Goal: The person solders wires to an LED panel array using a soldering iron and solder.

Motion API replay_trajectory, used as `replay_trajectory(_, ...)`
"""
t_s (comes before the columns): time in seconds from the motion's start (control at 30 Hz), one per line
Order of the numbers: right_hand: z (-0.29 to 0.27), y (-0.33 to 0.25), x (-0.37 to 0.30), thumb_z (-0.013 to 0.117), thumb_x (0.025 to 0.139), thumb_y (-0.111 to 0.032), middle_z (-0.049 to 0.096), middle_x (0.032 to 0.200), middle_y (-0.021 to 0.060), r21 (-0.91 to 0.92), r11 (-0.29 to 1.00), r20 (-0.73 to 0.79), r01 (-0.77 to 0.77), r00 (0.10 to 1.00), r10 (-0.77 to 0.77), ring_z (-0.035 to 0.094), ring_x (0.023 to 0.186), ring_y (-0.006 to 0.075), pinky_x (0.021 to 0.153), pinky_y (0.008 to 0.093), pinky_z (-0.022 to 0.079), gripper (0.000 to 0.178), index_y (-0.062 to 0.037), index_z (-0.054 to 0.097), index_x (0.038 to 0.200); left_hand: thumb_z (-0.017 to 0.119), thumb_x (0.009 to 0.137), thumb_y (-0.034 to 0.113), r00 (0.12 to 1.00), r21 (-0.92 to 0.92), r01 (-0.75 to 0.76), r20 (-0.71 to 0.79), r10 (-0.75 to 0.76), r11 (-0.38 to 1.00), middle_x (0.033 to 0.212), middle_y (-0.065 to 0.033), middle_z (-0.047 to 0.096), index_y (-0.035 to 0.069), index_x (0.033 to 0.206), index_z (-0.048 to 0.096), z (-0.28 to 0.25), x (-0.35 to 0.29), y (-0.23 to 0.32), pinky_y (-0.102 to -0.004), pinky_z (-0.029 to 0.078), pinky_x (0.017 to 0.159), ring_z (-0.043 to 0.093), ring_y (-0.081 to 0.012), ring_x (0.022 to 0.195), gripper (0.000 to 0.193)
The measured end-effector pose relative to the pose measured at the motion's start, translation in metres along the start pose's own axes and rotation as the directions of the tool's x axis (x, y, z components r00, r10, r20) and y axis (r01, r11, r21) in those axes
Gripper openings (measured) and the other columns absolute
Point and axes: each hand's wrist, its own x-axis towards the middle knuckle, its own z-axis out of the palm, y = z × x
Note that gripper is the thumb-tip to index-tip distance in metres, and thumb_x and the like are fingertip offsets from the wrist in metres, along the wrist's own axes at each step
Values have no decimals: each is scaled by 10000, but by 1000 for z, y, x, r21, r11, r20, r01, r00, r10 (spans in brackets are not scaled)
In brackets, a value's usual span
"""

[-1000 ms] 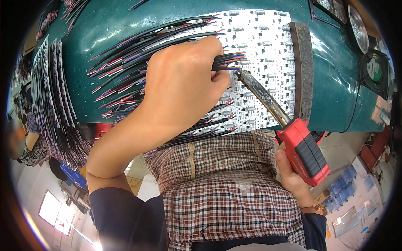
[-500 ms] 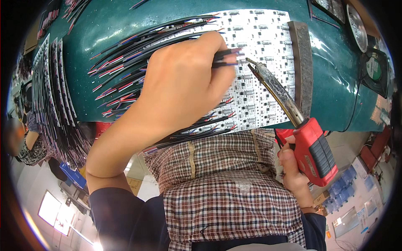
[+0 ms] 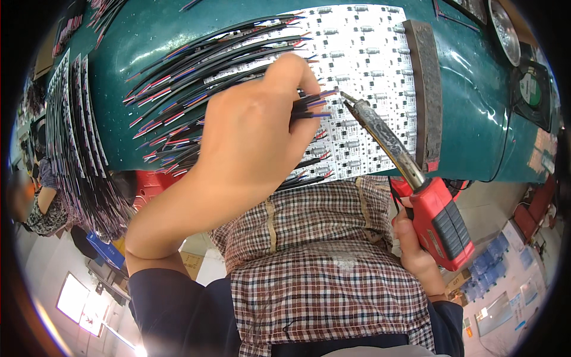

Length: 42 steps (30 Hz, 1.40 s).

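Pinches with left hand (image 3: pixel 250 131), grips with right hand (image 3: pixel 413 253), at a green table (image 3: pixel 470 137). Has a white circuit-board sheet (image 3: pixel 389 62) flat on top. Slants a red soldering iron (image 3: pixel 429 202) by its handle, likely to stay clear of the hot tip (image 3: pixel 350 102). Has a grey bar (image 3: pixel 424 95) beside the sheet, maybe against sliding. Pinches black wires (image 3: pixel 310 103) over the sheet, ends out near the tip, perhaps for easy reach.

One wide fisheye camera, the left of a pair worn on the person's head, looks down from close above, past the brown-and-white checked cloth apron (image 3: pixel 330 291), onto the glossy green tabletop (image 3: pixel 470 119). The bare left hand (image 3: pixel 253 128) looms large near mid-view; straight edges bend toward the dark rim.
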Motion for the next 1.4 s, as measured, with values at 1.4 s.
replay_trajectory(1.4,16,8,12,742,768,1,676,897,147,-47,975,8,219,976,-219,682,707,290,620,342,543,266,23,687,1027,790,787,126,991,165,-103,-70,116,981,638,-58,655,43,810,643,18,1,-13,-284,478,521,640,-176,533,170)
